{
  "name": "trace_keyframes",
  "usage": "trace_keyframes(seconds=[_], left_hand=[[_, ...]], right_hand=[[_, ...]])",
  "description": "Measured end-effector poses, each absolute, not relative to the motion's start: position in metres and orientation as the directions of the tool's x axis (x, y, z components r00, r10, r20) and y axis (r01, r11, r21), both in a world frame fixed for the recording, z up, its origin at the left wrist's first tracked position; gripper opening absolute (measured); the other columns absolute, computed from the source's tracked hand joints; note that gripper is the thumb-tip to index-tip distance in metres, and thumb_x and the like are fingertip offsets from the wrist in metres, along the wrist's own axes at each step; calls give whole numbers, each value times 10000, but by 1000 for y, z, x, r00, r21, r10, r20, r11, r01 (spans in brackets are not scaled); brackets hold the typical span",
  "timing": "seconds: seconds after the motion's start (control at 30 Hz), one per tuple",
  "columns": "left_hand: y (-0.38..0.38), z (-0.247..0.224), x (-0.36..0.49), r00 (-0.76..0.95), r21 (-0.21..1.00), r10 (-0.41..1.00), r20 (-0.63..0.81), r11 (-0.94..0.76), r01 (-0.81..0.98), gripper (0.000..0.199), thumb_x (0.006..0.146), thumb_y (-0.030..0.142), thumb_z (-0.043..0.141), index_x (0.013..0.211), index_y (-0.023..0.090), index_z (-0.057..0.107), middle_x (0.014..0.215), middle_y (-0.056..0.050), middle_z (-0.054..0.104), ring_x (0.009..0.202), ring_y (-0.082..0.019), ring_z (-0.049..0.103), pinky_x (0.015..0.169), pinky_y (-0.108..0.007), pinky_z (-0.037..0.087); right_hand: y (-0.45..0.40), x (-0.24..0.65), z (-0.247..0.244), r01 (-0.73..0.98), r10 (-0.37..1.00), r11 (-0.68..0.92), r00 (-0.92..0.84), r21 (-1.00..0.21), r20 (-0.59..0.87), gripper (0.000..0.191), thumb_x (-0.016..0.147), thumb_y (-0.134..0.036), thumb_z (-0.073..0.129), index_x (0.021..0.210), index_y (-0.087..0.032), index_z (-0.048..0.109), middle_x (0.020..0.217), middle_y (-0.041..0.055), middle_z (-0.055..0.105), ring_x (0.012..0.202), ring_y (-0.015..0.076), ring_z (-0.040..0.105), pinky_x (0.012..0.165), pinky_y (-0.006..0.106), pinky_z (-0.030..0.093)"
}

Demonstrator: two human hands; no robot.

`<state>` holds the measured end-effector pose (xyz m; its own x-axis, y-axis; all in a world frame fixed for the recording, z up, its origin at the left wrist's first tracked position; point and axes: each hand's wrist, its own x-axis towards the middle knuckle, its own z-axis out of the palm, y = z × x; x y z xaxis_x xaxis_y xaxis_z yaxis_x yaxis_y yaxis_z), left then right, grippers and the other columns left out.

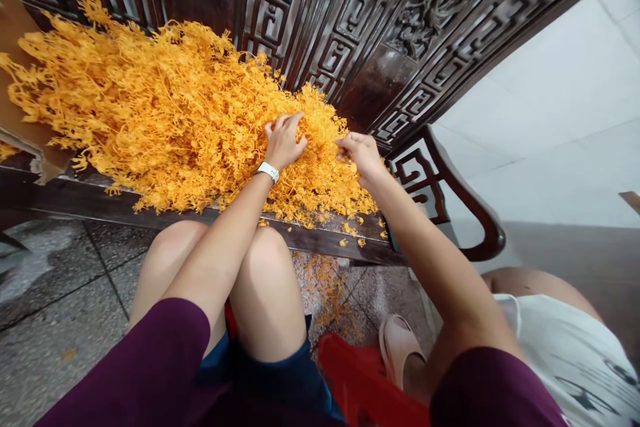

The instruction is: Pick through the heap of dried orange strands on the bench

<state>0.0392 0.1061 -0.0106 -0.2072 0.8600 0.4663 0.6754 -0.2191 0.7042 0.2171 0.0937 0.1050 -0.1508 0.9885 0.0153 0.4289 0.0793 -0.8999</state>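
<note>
Orange pile (185, 107): it lies on the tabletop (325, 240), toward eleven o'clock.
Left hand (285, 141): half open at the pile, with nothing visibly gripped.
Right hand (362, 153): at three o'clock from left, fingers curled; whether they pinch something, one cannot tell.

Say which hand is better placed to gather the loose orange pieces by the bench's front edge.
Likely the right hand: it is at the right end of the orange heap, nearer those loose pieces; the left hand is farther left.
</note>
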Motion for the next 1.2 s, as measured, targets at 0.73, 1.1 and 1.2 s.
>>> trace_keyframes(seconds=[0.73, 1.1, 1.2], left_hand=[[151, 1, 24, -285, 799, 894, 346, -121, 589, 303, 835, 203, 708, 1131, 269, 700, 1249, -89, 745, 1285, -358, 577, 1102, -638, 375], [31, 65, 54, -214, 917, 930, 297, -216, 335, 563, 1040, 644, 337, 1119, 215, 692, 1048, -136, 757, 1058, -285, 681, 945, -445, 518], [10, 61, 55, 35, 994, 994, 107, -107, -15, 898, 943, 849, 106, 1113, 209, 711, 886, -121, 762, 903, -225, 734, 793, -342, 558]], right_hand=[[-71, 218, 66, 69, 993, 108, -59, -992, 104, 367, 954, -419, 640, 675, -264, 459, 598, -33, 455, 509, 152, 380, 538, 353, 359], [-80, 208, 68, -578, 998, 42, -7, -815, 57, 309, 926, -431, 730, 796, -238, 527, 769, -32, 580, 555, 84, 463, 573, 257, 465], [-80, 191, 66, -723, 1000, -18, -30, -691, 6, 216, 971, -391, 673, 866, -247, 552, 786, -28, 568, 579, 85, 476, 586, 235, 467]])
